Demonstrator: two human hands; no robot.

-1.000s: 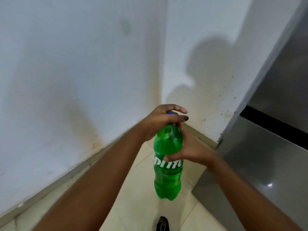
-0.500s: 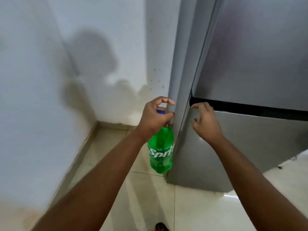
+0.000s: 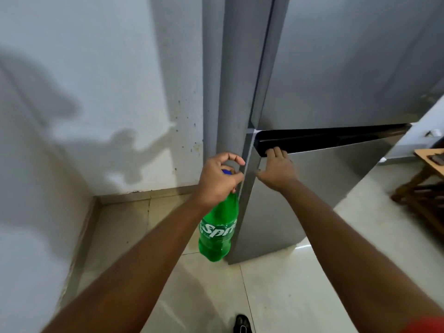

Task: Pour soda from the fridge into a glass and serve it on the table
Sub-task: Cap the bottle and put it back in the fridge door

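A green Sprite bottle (image 3: 218, 228) with a blue cap hangs upright above the floor, just left of the fridge's front corner. My left hand (image 3: 219, 179) is closed around its neck and cap. The grey fridge stands ahead and to the right, and its lower door (image 3: 324, 186) stands slightly ajar below the closed upper door (image 3: 348, 68). My right hand (image 3: 276, 168) rests on the top left corner of the lower door, fingers hooked over its edge into the black handle gap. No glass is in view.
White walls meet in a corner at the left, with pale floor tiles (image 3: 125, 227) between the walls and the fridge. A wooden table (image 3: 430, 159) stands at the far right edge. My shoe (image 3: 241, 323) shows at the bottom.
The view swung right from the wall corner to the fridge. My right hand let go of the bottle and took the lower door's top edge, and its fingers are now in the handle gap.
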